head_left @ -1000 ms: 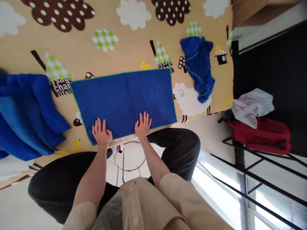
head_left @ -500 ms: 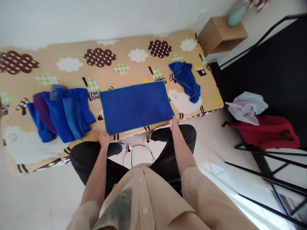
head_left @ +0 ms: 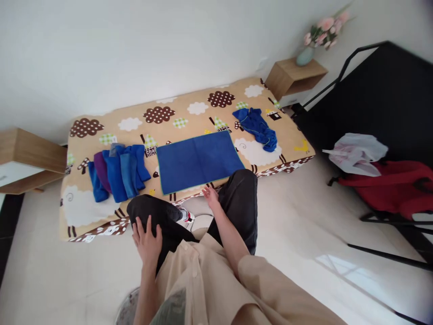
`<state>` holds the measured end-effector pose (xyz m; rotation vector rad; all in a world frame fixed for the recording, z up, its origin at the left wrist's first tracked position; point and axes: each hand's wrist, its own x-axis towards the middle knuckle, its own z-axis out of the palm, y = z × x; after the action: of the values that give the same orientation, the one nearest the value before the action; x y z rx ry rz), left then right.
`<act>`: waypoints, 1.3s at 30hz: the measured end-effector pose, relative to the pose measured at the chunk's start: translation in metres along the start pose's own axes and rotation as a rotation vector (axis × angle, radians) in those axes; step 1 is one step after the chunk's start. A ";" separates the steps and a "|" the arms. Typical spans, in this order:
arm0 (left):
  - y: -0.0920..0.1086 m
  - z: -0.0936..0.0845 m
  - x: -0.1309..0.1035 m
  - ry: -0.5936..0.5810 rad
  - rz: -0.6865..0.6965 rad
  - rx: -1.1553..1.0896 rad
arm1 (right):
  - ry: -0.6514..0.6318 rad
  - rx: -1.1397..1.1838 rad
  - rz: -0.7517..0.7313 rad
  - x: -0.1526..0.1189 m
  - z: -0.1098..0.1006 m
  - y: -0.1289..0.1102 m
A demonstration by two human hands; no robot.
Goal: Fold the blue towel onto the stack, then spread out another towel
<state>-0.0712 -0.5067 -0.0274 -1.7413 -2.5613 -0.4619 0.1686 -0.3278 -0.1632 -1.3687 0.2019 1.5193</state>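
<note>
Nearest the camera, the left hand (head_left: 148,242) is resting flat on the person's left knee, palm down with the fingers (head_left: 145,227) spread and gripping nothing; the forearm is running straight back toward the beige shirt (head_left: 203,293). A moment ago this hand was pressing on the near edge of the flat blue cloth (head_left: 199,160), so it is now lying well apart from it. The right hand (head_left: 210,196) is hanging just off the near edge of the bed (head_left: 287,135), slightly short of the cloth's near right part, its fingers loosely open and holding nothing; the arm is reaching forward across the right thigh. It too was on the cloth a second earlier and at its near right corner half a second ago, so both hands are now off the fabric, which suggests the smoothing of this piece is finished and the person is leaning back. The view is also taking in far more of the room than before.

The flat blue cloth is lying spread out as a neat rectangle in the middle of the patterned bedcover, close to the near edge. To its left a pile of folded cloths (head_left: 117,174) in blue and purple is sitting on the bed. To the far right a crumpled blue cloth (head_left: 259,127) is lying in a heap. Farther still, a wooden nightstand (head_left: 291,76) is carrying a vase of flowers (head_left: 316,38), and at the right a red bag (head_left: 395,189) under a white plastic bag (head_left: 358,153) is resting beside a black frame.
</note>
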 end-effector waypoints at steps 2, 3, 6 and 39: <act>0.005 0.000 0.000 -0.019 0.000 0.022 | -0.037 0.017 0.001 0.002 0.003 0.005; 0.008 0.000 0.002 -0.022 0.010 0.040 | -0.061 0.035 0.005 0.003 0.004 0.007; 0.018 -0.002 0.010 -0.019 0.054 0.097 | -0.112 0.080 0.024 0.004 0.010 0.011; 0.078 0.024 0.134 -0.429 0.281 0.168 | 0.072 0.395 0.214 0.081 0.026 0.020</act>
<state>-0.0472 -0.3526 -0.0088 -2.2878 -2.4363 0.1493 0.1516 -0.2739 -0.2296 -1.1095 0.6755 1.5059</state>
